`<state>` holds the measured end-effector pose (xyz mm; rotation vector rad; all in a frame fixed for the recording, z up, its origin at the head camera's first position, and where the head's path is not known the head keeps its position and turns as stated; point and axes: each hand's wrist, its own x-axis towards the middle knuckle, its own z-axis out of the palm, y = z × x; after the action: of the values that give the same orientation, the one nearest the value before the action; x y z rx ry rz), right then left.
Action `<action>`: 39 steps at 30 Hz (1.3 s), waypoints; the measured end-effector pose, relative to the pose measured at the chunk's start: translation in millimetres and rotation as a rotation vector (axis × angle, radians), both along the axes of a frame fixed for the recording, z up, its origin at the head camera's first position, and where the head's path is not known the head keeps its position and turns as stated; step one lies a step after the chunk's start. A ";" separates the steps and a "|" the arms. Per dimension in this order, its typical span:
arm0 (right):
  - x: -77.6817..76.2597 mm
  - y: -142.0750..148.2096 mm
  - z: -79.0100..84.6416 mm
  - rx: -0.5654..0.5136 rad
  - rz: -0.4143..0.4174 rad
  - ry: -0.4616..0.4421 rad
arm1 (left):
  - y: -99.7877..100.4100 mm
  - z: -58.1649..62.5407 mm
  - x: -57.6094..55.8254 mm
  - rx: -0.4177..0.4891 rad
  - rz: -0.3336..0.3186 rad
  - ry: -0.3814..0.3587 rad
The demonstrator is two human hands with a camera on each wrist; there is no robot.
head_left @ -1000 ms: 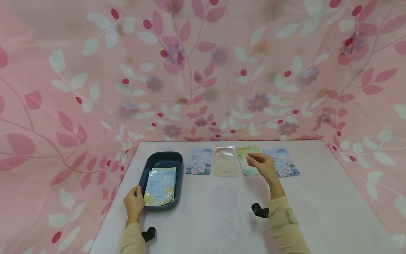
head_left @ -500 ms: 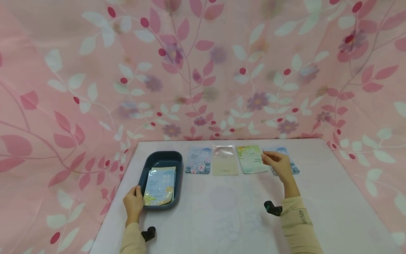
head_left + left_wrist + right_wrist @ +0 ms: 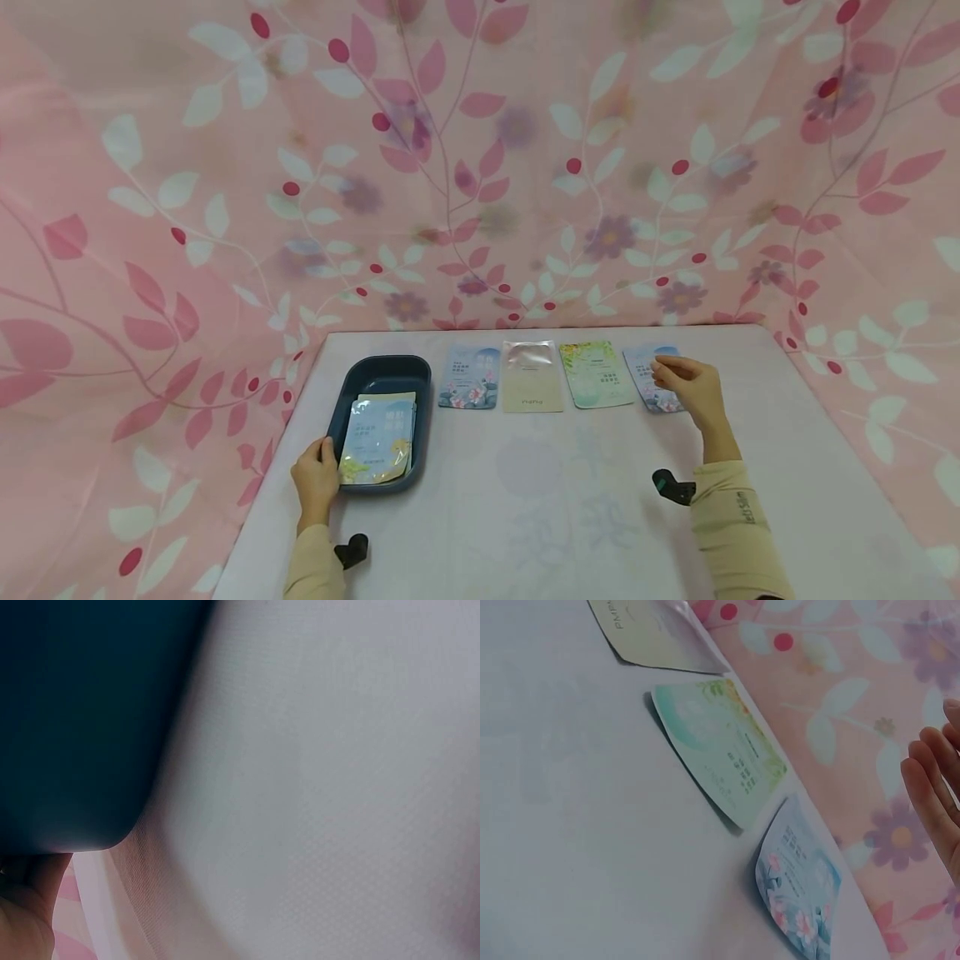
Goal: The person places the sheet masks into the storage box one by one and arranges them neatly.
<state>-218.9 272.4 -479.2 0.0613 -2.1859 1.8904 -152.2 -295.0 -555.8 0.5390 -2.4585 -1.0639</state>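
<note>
My left hand (image 3: 315,482) grips the near-left rim of a dark blue tray (image 3: 424,392); the tray's side (image 3: 82,727) fills much of the left wrist view. In the tray lie stacked face mask sachets (image 3: 378,437), a light blue one on top. Over the rightmost sachet, blue with pink flowers (image 3: 647,379), hovers my right hand (image 3: 693,392), holding nothing. Its fingers (image 3: 930,776) are loosely bent in the right wrist view. Left of that sachet lie a green sachet (image 3: 597,375), a beige and silver one (image 3: 532,379) and another blue one (image 3: 469,379), in a row.
The white table (image 3: 487,533) extends in front of the row of sachets and to the right. A pink floral cloth (image 3: 480,167) hangs behind the table's back edge and along its sides. Each wrist carries a small black camera (image 3: 673,487).
My right hand has moved right, from over the green sachet to over the rightmost blue one, uncovering the green one. The left hand and tray stay put.
</note>
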 end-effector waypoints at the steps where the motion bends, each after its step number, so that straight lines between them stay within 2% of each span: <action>1: 1.1 1.2 1.7 -0.022 0.001 -0.001 | -0.1 0.0 0.0 0.000 -0.001 -0.003; 6: -0.7 14.0 -4.7 -0.052 -0.013 -0.034 | -0.6 0.0 0.1 -0.001 -0.005 -0.006; 9: -6.1 25.4 -15.6 -0.005 -0.041 -0.062 | -0.6 0.5 -0.2 0.001 -0.005 -0.010; 14: -10.0 38.0 -24.6 0.087 -0.100 -0.112 | -0.7 1.4 0.2 0.010 -0.004 -0.009; 16: -10.8 42.1 -27.6 0.166 -0.155 -0.139 | -0.8 1.3 0.1 0.013 -0.003 -0.007; 21: -12.0 50.6 -37.0 0.474 -0.331 -0.204 | -2.1 -0.4 -0.9 0.010 0.001 -0.011; 24: -12.5 54.2 -43.3 0.579 -0.386 -0.206 | -2.3 -0.6 -1.1 0.012 0.001 -0.008; 31: -14.8 59.0 -54.9 0.590 -0.473 -0.194 | -1.9 -1.0 -0.7 0.023 -0.005 -0.014; 39: -18.2 61.3 -63.0 0.559 -0.476 -0.255 | 0.2 0.4 -0.7 0.004 0.002 0.011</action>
<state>-237.0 333.7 -542.2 -0.5715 -2.5370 1.0514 -152.9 -294.8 -555.4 0.5360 -2.4462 -1.0685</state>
